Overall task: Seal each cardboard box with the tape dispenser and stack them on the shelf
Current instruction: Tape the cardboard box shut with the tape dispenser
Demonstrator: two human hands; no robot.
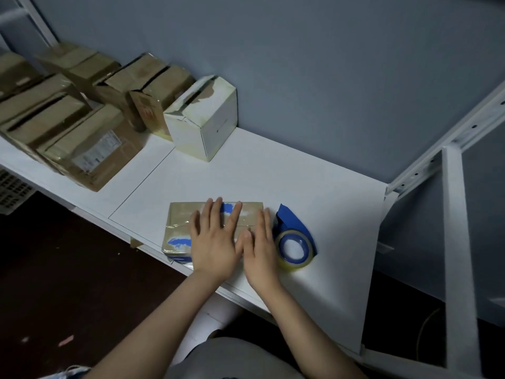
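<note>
The box [179, 222] sits near the front edge of the shelf [246, 165]. The left hand [213, 242] and right hand [261, 246] lie flat on top, fingers straight, holding nothing. Best to rub the tape down hard, right out to the edges. The dispenser [293, 242] lies just beside.

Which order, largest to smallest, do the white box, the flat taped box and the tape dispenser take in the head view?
1-2. white box and flat taped box: they look alike; the flat one is nearer and partly covered, so unranked.
3. tape dispenser: clearly smallest.
</note>
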